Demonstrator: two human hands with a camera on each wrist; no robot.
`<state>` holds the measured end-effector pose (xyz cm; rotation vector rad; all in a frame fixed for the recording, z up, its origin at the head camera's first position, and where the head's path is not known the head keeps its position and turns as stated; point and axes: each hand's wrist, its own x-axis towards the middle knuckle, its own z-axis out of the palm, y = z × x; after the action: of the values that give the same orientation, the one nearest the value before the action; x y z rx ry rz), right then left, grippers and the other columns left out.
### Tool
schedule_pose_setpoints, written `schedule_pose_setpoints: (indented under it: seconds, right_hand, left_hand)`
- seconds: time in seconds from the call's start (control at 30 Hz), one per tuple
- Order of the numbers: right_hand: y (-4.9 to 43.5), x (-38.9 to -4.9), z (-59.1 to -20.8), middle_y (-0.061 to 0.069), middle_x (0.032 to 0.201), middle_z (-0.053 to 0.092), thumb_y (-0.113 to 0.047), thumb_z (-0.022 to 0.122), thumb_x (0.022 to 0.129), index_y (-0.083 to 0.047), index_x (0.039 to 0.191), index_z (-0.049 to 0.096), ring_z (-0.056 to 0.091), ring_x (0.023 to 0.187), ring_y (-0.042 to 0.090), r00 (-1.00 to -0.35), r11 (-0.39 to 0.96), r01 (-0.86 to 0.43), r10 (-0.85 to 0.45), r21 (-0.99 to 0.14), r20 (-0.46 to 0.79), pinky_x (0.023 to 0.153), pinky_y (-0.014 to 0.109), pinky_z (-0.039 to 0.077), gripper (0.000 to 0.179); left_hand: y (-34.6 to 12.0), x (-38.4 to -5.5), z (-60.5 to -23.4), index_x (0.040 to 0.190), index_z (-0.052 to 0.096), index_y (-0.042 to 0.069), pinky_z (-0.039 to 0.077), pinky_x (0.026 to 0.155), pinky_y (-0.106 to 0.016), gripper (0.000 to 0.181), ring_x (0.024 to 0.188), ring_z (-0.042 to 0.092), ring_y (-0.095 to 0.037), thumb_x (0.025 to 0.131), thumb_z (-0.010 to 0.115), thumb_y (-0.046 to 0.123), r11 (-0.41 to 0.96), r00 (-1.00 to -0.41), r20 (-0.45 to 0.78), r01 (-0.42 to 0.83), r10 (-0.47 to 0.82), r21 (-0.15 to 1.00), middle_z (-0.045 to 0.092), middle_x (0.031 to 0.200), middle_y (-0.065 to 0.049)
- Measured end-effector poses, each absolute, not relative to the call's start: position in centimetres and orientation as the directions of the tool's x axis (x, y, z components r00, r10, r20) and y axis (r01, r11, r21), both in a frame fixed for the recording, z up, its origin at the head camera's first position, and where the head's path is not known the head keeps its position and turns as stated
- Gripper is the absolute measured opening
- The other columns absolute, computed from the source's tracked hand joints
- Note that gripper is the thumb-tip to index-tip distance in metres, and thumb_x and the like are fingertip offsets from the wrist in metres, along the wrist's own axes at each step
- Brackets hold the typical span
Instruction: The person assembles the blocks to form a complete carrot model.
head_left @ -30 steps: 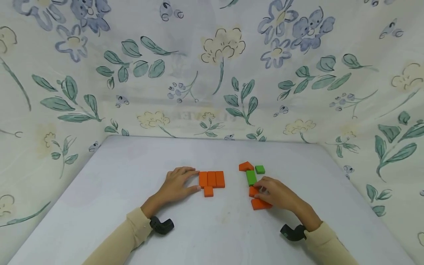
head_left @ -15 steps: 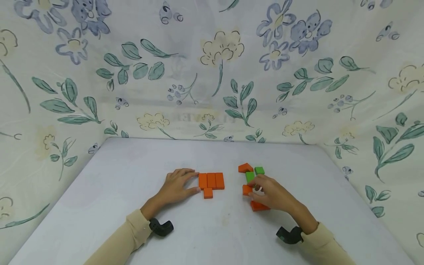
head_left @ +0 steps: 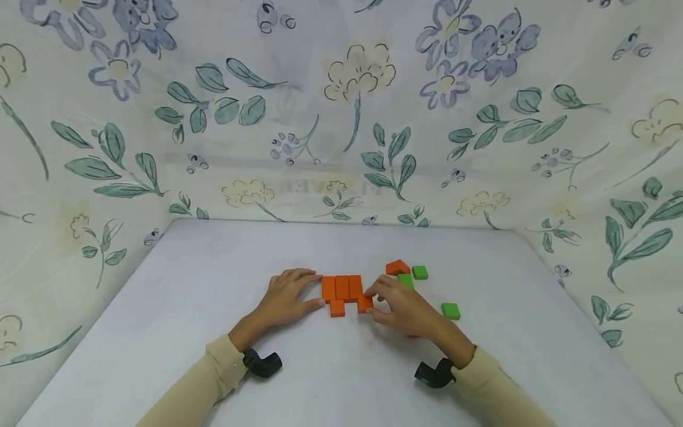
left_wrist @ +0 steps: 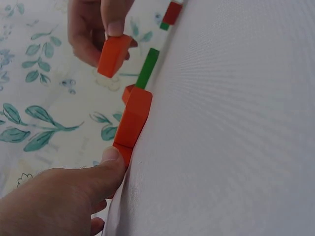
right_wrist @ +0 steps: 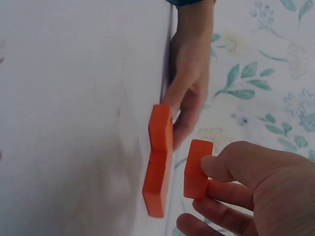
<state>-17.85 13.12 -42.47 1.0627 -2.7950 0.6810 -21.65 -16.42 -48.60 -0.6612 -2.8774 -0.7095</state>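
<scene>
Three orange blocks [head_left: 342, 288] lie side by side in a row on the white table, with a small orange block [head_left: 337, 308] against their near side. My left hand [head_left: 285, 298] grips the row's left end, its thumb at the near corner and a finger at the far corner. In the left wrist view that thumb presses on orange. My right hand [head_left: 408, 311] pinches another small orange block [right_wrist: 198, 168] between thumb and fingers. Both wrist views show this block raised; in the head view it overlaps the row's near right corner.
Right of the row lie an orange notched block [head_left: 397, 267], a green block [head_left: 406, 280] partly behind my right hand, a small green block [head_left: 420, 272] and another green block [head_left: 450, 311]. A sliver of orange shows below my right hand. Floral cloth [head_left: 299, 148] walls the table.
My right hand has picked the small orange block from the right group and carried it left to the row. A green block at the right has come into sight. My left hand stays put.
</scene>
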Motion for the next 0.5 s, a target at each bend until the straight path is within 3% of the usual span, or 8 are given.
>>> schedule_pose_setpoints:
  seconds: [0.27,0.5]
  right_hand:
    - [11.6,-18.3,-43.4,0.003,0.103,0.063,-0.02,0.074,0.089,-0.011,0.108,0.069,0.062,0.093,0.013,-0.767,0.691,-0.64,-0.604,-0.338,0.217,0.081,0.025,0.056,0.022]
    - [11.0,-18.6,-44.4,0.003,0.098,0.061,-0.018,0.077,0.086,-0.011,0.106,0.07,0.056,0.086,0.01,-0.72,0.66,-0.694,-0.625,-0.287,0.303,0.077,0.021,0.053,0.023]
  left_hand:
    - [-16.4,-21.6,-48.3,0.141,0.058,0.021,0.034,0.101,-0.054,0.061,0.136,0.044,-0.031,0.09,0.067,0.053,0.793,-0.89,0.216,0.456,0.401,0.405,0.053,0.145,-0.005]
    - [-16.5,-21.5,-48.2,0.141,0.058,0.02,0.035,0.1,-0.054,0.062,0.136,0.045,-0.032,0.09,0.068,0.053,0.793,-0.887,0.225,0.461,0.403,0.398,0.054,0.145,-0.006]
